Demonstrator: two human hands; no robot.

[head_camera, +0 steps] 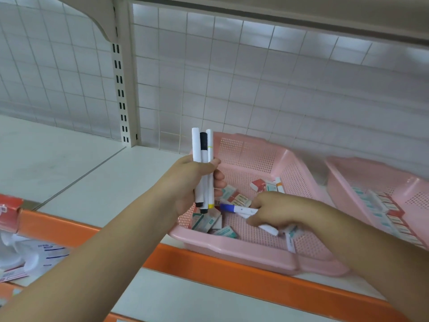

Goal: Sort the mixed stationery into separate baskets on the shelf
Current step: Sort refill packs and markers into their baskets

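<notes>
A pink perforated basket (246,156) stands on the white shelf and holds several small eraser boxes (205,220) plus a white marker with an orange band (279,183). My left hand (192,180) grips three white markers (203,156) upright over the basket's left rim. My right hand (274,211) is down inside the basket, its fingers curled round a blue-capped white marker (236,209) and another white marker (269,228). A second pink basket (343,180) to the right contains neatly lined eraser boxes (385,210).
The shelf (97,182) has an orange front lip (209,261) and a wire grid back wall. An upper shelf overhangs. A slotted upright post (123,89) stands at the back left. Paper packets (25,259) and a red box (9,212) lie at lower left.
</notes>
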